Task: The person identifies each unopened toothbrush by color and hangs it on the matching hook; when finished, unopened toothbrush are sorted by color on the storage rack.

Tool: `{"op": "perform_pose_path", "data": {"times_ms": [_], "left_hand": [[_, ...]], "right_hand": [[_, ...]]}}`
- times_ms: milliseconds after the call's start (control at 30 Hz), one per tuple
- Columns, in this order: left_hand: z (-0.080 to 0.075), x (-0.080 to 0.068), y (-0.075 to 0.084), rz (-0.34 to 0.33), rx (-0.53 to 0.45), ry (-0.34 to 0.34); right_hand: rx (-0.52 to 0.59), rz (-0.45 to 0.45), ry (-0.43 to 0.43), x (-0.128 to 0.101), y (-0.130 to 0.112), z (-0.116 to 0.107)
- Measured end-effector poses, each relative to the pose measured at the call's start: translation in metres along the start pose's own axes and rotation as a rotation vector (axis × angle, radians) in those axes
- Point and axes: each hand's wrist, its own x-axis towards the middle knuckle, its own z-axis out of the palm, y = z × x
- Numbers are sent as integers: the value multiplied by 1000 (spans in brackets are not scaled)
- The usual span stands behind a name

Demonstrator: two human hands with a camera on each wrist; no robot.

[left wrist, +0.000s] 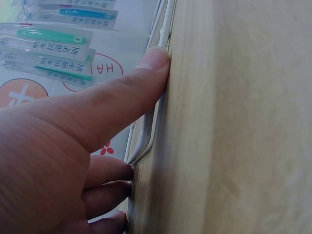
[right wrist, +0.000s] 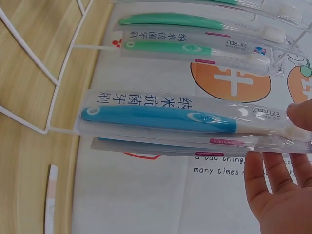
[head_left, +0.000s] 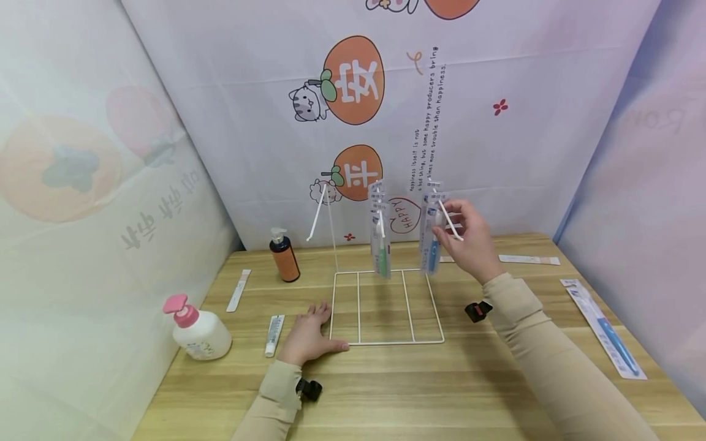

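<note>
A white wire rack point(head_left: 397, 343) stands on the table, with prongs sticking out at its top. My left hand point(head_left: 307, 337) lies at the rack's front left corner, its thumb point(left wrist: 153, 61) pressing the base wire and its other fingers spread on the tabletop. Up at the right prong, my right hand point(head_left: 471, 242) pinches the upper end of a packaged blue toothbrush point(right wrist: 161, 119) between thumb and fingers. Another blue-handled pack hangs just behind it. On the middle prong hang several packaged green toothbrushes point(head_left: 383, 257). The left prong point(head_left: 317, 214) is bare.
A packaged blue toothbrush point(head_left: 609, 337) lies at the table's right edge. To the left stand a pink-pump bottle point(head_left: 203, 334) and a dark bottle with an orange label point(head_left: 285, 260). A small tube point(head_left: 273, 335) and flat white sachets point(head_left: 239, 291) lie about the table.
</note>
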Motion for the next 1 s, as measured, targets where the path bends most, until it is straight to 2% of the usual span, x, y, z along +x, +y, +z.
{"op": "perform_pose_path", "data": {"times_ms": [167, 300, 500, 633, 800, 1000], "left_hand": [[2, 0, -2, -1, -3, 3], [4, 0, -5, 1, 4, 5], [5, 1, -6, 7, 7, 7], [6, 1, -7, 4, 4, 8], [7, 2, -8, 9, 18, 11], [7, 4, -8, 0, 26, 0]], "right_hand": [[27, 0, 6, -2, 1, -1], [46, 34, 1, -5, 1, -5], [26, 57, 8, -18, 10, -26], [-26, 50, 19, -29, 28, -50], [-139, 64, 11, -47, 57, -91], [-255, 150, -63, -76, 95, -151]]}}
